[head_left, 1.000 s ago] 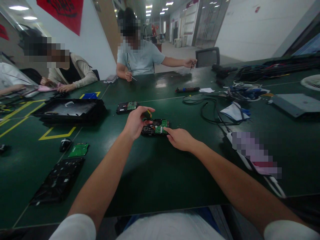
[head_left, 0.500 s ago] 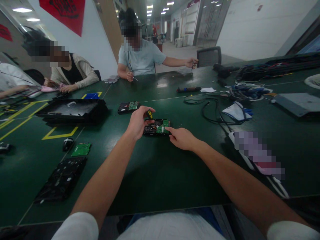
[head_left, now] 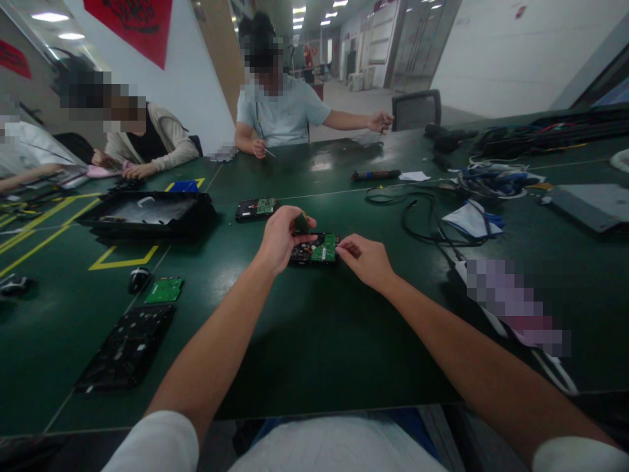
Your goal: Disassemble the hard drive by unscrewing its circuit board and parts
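Observation:
A hard drive (head_left: 322,251) with a green circuit board facing up lies on the green table in front of me. My left hand (head_left: 281,239) is closed round the short dark handle of a screwdriver (head_left: 301,224), over the drive's left part; its tip is hidden. At the drive's right edge, my right hand (head_left: 366,259) has thumb and fingertips pinched together; whatever is between them is too small to make out. Another hard drive (head_left: 256,208) rests behind my left hand. Off to the left are a loose green circuit board (head_left: 164,290) and a black drive casing (head_left: 126,347).
A black tray (head_left: 152,213) stands at the left back, near a computer mouse (head_left: 139,280). Cables (head_left: 427,216), a white-and-blue cloth (head_left: 472,219), a grey metal box (head_left: 584,204) and a pouch (head_left: 511,305) lie to the right. Co-workers (head_left: 282,111) sit across the table.
My right hand has gone from a pointing finger on the circuit board to a pinch at its right edge. The screwdriver's handle has turned in my left hand, its yellow part less visible.

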`<state>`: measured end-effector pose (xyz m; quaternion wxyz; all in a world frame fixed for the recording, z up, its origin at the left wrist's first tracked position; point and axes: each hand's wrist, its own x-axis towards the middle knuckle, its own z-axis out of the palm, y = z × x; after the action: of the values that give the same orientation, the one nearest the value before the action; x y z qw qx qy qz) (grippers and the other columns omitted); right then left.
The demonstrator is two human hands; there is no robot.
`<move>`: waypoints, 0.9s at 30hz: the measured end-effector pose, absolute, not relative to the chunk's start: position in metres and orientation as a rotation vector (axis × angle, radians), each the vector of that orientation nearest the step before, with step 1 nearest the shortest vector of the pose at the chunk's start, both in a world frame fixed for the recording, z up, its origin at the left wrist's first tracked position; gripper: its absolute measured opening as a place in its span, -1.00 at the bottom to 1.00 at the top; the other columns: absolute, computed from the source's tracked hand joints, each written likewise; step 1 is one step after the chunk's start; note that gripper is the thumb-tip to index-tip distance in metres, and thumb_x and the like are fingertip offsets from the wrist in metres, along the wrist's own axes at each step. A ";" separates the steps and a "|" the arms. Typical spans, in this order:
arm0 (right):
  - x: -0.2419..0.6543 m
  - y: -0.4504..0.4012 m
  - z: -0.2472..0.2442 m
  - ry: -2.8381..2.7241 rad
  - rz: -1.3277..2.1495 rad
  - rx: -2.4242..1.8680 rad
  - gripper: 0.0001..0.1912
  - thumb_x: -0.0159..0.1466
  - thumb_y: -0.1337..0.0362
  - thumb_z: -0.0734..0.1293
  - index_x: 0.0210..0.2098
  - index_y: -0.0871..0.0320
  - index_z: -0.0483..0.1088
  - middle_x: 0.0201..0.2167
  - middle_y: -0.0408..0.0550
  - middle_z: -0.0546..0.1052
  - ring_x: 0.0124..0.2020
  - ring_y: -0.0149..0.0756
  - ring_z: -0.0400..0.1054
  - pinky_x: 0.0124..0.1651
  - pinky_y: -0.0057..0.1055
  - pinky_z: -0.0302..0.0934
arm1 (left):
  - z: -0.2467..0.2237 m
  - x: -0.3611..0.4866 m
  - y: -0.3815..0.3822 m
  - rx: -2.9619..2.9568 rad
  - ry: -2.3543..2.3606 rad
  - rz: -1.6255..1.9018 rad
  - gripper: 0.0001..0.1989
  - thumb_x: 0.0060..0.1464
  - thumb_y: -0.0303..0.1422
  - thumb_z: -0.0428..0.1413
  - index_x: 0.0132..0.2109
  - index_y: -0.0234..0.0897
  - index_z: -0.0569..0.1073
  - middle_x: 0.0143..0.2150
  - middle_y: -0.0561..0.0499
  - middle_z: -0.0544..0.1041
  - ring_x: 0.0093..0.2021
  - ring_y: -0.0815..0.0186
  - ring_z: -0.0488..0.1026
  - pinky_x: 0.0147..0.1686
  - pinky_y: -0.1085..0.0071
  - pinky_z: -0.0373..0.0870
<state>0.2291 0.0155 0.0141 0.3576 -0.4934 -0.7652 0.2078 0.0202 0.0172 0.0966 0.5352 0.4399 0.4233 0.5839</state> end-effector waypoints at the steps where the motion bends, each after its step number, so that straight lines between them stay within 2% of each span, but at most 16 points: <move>1: 0.229 0.016 0.013 -1.993 0.511 -1.264 -0.79 0.43 0.17 0.31 -0.14 0.12 0.55 -0.17 0.00 0.67 -0.18 -0.21 0.54 -0.01 -0.25 0.39 | 0.096 0.020 0.018 1.077 1.029 1.399 -0.82 0.03 -0.20 0.17 -0.32 -0.22 0.46 -0.29 -0.06 0.55 -0.19 0.20 0.53 -0.40 0.42 0.53; 6: 0.227 0.017 0.011 -2.062 0.411 -1.243 -0.71 0.44 0.28 0.22 -0.05 0.15 0.57 -0.02 0.09 0.66 -0.03 -0.14 0.53 0.11 -0.20 0.36 | 0.096 0.017 0.021 1.166 1.115 1.399 -0.78 0.03 -0.21 0.13 -0.36 -0.24 0.57 -0.26 -0.10 0.54 -0.21 0.22 0.49 -0.49 0.50 0.41; 12: 0.221 0.014 0.016 -2.144 0.441 -1.232 -0.77 0.45 0.33 0.22 -0.05 0.17 0.51 -0.05 0.10 0.61 -0.06 -0.16 0.47 0.08 -0.25 0.32 | 0.102 0.015 0.017 1.097 1.038 1.315 -0.79 0.03 -0.22 0.15 -0.30 -0.26 0.55 -0.34 -0.07 0.53 -0.29 0.22 0.51 -0.55 0.48 0.38; 19: 0.215 0.013 0.011 -2.172 0.404 -1.177 -0.83 0.47 0.31 0.27 -0.12 0.14 0.53 -0.01 0.12 0.52 0.10 -0.11 0.37 0.20 -0.19 0.26 | 0.102 0.017 0.016 1.025 0.993 1.332 -0.85 0.05 -0.27 0.13 -0.31 -0.26 0.50 -0.37 -0.05 0.55 -0.30 0.25 0.56 -0.49 0.47 0.46; 22: 0.214 0.014 0.008 -2.191 0.384 -1.168 -0.83 0.46 0.30 0.31 -0.14 0.14 0.57 0.02 0.13 0.53 0.12 -0.09 0.36 0.22 -0.13 0.24 | 0.101 0.018 0.017 1.031 0.987 1.339 -0.84 0.07 -0.27 0.13 -0.31 -0.27 0.51 -0.35 -0.05 0.56 -0.30 0.25 0.56 -0.42 0.43 0.51; 27: 0.214 0.016 0.001 -2.193 0.338 -1.147 -0.81 0.46 0.28 0.34 -0.14 0.15 0.63 0.03 0.14 0.56 0.15 -0.04 0.36 0.21 -0.05 0.25 | 0.099 0.016 0.019 1.035 0.983 1.338 -0.83 0.09 -0.27 0.14 -0.30 -0.28 0.52 -0.34 -0.07 0.58 -0.29 0.24 0.57 -0.43 0.42 0.52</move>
<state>0.2140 0.0164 0.0010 0.3164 -0.4357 -0.8328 0.1285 0.0165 0.0187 0.0994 0.5586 0.4388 0.4168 0.5671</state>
